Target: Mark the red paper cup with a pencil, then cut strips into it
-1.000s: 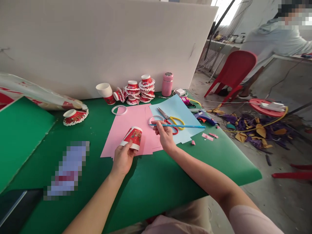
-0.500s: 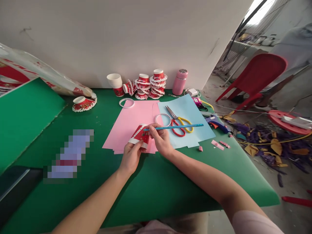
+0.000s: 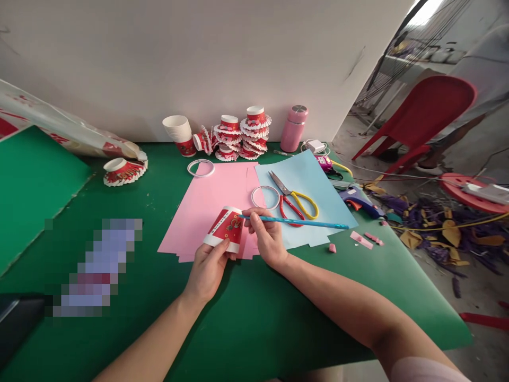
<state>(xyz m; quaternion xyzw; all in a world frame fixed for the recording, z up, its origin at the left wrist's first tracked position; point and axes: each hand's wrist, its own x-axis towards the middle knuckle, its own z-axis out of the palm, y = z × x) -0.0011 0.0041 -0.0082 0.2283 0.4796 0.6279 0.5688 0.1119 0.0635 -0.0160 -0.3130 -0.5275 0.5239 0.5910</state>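
Observation:
My left hand (image 3: 209,267) grips a red and white paper cup (image 3: 226,232) by its white rim end, thumb on the near face; the cup lies tilted on its side in the air. Between the fingers of my right hand (image 3: 270,241) is a blue pencil (image 3: 302,220), its left tip close to the cup's right edge. Whether the tip touches the cup I cannot tell. Pink paper sheets (image 3: 186,217) lie beneath the cup. Beside them, on light blue paper (image 3: 306,175), rest scissors (image 3: 298,201) with one red and one yellow handle.
At the back stand white nested cups (image 3: 177,130), frilled red cups (image 3: 228,138) and a pink flask (image 3: 294,130). A frilled cup (image 3: 123,172) sits on the left. Two tape rings (image 3: 189,170) lie on the paper. A blue glue gun (image 3: 361,201) and pink scraps (image 3: 362,240) are on the right.
The cup has turned so that more of its printed face shows. The pencil's right end has dipped lower, and the right hand has moved slightly. The view has shifted a little.

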